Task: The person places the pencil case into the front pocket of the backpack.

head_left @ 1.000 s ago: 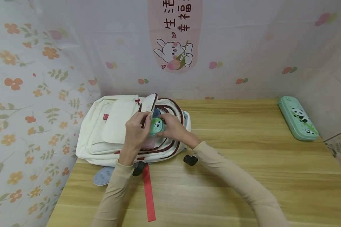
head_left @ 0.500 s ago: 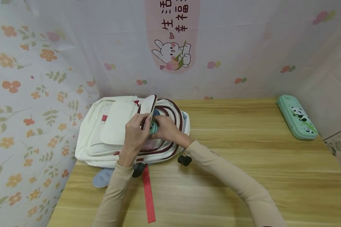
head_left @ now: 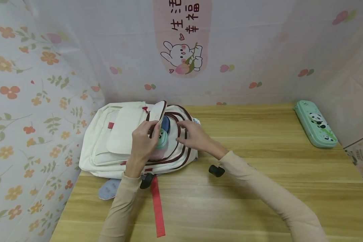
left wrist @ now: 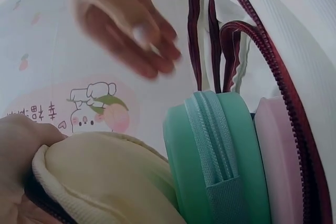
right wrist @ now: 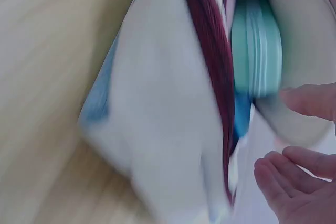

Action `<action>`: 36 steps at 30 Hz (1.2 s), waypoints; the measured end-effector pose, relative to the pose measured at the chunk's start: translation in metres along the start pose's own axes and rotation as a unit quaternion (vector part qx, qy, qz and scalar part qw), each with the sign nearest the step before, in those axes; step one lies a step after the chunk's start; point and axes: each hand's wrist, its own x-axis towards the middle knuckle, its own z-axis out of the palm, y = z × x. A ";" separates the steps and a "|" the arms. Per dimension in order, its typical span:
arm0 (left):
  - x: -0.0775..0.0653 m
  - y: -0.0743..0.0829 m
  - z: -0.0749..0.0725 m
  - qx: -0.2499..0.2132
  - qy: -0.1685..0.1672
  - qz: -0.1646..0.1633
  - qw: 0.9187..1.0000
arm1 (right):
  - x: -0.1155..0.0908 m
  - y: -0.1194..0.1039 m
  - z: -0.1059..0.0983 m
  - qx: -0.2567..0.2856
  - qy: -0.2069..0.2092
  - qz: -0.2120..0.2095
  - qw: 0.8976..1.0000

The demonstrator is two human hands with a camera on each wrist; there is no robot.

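A white backpack [head_left: 99, 141] with dark red zippers lies on its back on the table. My left hand [head_left: 142, 143] pinches the edge of its front pocket flap [head_left: 158, 110] between thumb and fingers, holding it up. Inside the pocket sits a small mint-green zip case [head_left: 161, 138] with a panda print; its zipper band shows in the left wrist view. Beside it are a pink box [left wrist: 277, 150] and a dark blue item [head_left: 166, 124], mostly hidden. My right hand [head_left: 196, 136] hovers just right of the pocket opening, fingers apart and holding nothing.
A long mint panda pencil case [head_left: 316, 124] lies at the table's back right. From under the backpack, a red strap [head_left: 158, 208] runs toward the front edge and a grey-blue padded piece [head_left: 109, 189] sticks out. A printed curtain hangs behind.
My right hand pushed the small mint case deeper into the pocket, let go and moved back to the right. My left hand has kept the flap lifted.
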 end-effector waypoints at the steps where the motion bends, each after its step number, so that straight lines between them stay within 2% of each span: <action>1: 0.000 0.000 0.001 -0.001 0.002 0.000 1.000 | -0.005 0.005 -0.007 0.001 0.007 0.010 1.000; 6: -0.001 0.003 0.001 -0.004 0.002 -0.004 1.000 | -0.026 0.030 -0.042 0.007 0.033 0.058 0.998; 14: -0.003 0.002 0.002 0.000 -0.009 -0.009 1.000 | -0.061 0.071 -0.088 -0.047 0.073 0.105 0.991; 21: -0.004 0.003 0.003 -0.001 -0.011 -0.008 1.000 | -0.093 0.099 -0.125 -0.074 0.094 0.175 0.977; 29: -0.006 0.003 0.006 0.001 -0.015 0.001 1.000 | -0.122 0.129 -0.152 -0.078 0.125 0.220 0.964; 36: -0.006 0.005 0.008 0.004 -0.029 -0.010 1.000 | -0.152 0.167 -0.175 -0.097 0.158 0.274 0.944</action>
